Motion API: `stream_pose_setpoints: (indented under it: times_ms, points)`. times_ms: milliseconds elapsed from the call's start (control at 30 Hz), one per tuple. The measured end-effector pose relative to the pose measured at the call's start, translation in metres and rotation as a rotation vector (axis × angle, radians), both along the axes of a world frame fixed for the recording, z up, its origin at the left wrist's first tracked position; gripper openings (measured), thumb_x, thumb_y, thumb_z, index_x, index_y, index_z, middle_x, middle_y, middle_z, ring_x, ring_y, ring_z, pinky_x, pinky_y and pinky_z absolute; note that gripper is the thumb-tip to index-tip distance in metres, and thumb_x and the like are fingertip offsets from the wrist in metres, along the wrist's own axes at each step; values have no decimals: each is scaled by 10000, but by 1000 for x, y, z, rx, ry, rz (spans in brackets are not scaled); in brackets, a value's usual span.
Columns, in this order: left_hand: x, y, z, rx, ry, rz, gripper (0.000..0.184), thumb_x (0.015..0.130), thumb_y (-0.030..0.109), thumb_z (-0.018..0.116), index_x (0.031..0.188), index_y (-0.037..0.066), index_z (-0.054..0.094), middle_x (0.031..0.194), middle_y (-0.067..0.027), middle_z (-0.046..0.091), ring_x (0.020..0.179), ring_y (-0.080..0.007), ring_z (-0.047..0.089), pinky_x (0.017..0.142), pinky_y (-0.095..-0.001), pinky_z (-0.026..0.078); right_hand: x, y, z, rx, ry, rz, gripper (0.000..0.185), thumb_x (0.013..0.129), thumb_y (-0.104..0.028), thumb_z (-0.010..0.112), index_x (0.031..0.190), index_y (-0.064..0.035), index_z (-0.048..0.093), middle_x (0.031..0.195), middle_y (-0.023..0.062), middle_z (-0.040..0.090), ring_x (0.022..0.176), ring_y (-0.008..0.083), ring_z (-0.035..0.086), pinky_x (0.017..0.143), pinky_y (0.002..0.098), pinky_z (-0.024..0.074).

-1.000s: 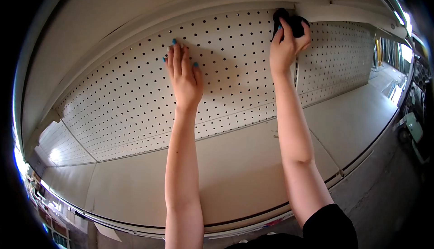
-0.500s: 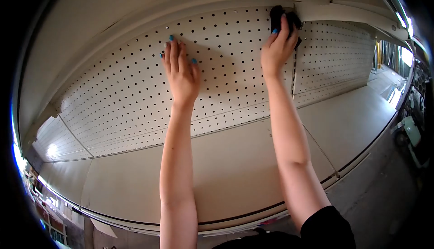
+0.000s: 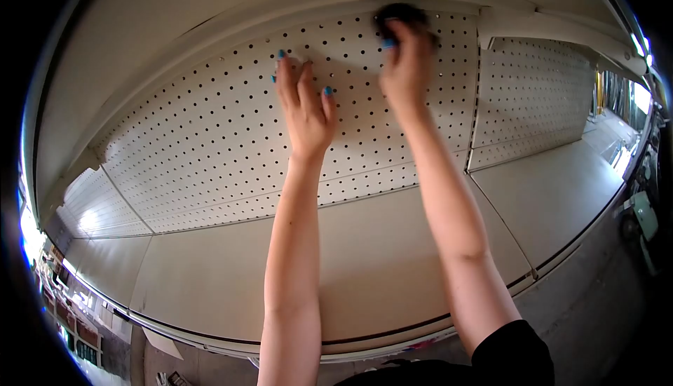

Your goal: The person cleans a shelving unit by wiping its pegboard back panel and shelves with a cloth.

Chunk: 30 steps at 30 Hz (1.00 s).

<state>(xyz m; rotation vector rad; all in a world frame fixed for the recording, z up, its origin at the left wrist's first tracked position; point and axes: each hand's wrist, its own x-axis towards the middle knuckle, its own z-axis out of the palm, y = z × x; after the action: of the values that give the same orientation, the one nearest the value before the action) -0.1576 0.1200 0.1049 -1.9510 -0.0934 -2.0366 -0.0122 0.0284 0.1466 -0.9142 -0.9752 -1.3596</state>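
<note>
Overall, a pale pegboard (image 3: 210, 133) spans the middle of the view, bowed by the lens. Lower shelf (image 3: 203, 288) runs beneath it, toward the wearer; an overhead panel (image 3: 161, 14) closes in the top. At right, a vertical slotted seam (image 3: 477, 98) parts this stretch of board from the side pegboard (image 3: 533, 98).

Both forearms reach up across the shelf, bare, roughly side by side; black sleeve (image 3: 515, 354) at the right one. Right arm slants up and leftward; left arm stands nearer to vertical.

Right hand (image 3: 409, 67): raised high, near the board's top edge, back mostly toward the camera. Fingers curled onto a soft-looking black bundle (image 3: 399, 14), closed on it as far as the blur shows.

Left hand (image 3: 305, 119): lower, back toward the camera, fingers pointing up, slightly parted, nothing held. Fingertips at the board; cannot tell how firmly they touch, if at all.

Key relation: bundle sits at the right fingertips, left of the seam, up and to the right of the left hand, well apart from it. Right hand plainly nearer. Bundle's long axis appears to run crosswise, dipping rightward; blurred edges, uncertain.

Smallest: blue-green nails (image 3: 327, 91) on both hands.
</note>
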Motion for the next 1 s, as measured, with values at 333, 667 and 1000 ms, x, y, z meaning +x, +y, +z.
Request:
stream_pose_setpoints:
  times_ms: [333,667,1000]
  points:
    - [-1,10,-4,-1,-98,-271,488,951,226,391,1337,-66,331,1386,-291,319,1280,-443,338,1044,-483,296,-61,23,-5,-220,-389,157,293,769,-111,601,1056,-148,644,1194,119,551,1133,351,511,951,470,435]
    - [-5,4,-2,-8,-20,-69,398,909,144,420,1267,-27,457,1391,-232,378,1297,-431,333,1056,-500,290,42,-24,4,102,9,-76,355,766,46,591,1084,-108,620,1207,181,523,1117,389,511,938,464,433]
    - [0,6,-2,7,-56,-39,357,911,115,401,1240,4,483,1401,-190,394,1323,-400,320,1070,-479,277,55,-33,5,501,220,125,360,863,-6,539,1213,-17,457,1140,169,485,1044,327,502,881,418,427]
